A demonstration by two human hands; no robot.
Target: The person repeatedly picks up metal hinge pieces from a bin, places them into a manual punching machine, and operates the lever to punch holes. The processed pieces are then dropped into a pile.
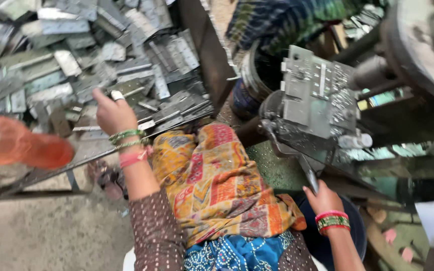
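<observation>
Head cam, looking down. Left hand [112, 113] reaches out to the heap of flat grey sheet-metal hinge plates [101, 50] piled on a dark metal tray [51, 170]; fingers curled, thumb and forefinger pinching a small pale metal piece [117, 95] at the heap's near edge. Green and pink bangles on the wrist; brown dotted sleeve.

Right hand [323, 198] low at right, closed on the thin dark metal lever [308, 173] of the grey press machine [317, 95]; grip tight, fingers hidden behind the hand. Red and green bangles there too.

A perforated grey metal block sits at the press front, w/ metal chips scattered below. Orange-yellow patterned cloth [217, 185] lies across the lap, btwn the two arms. Blurred orange object [16, 143] at far left, kind cannot tell. Large dark flywheel [418, 45] top right.
</observation>
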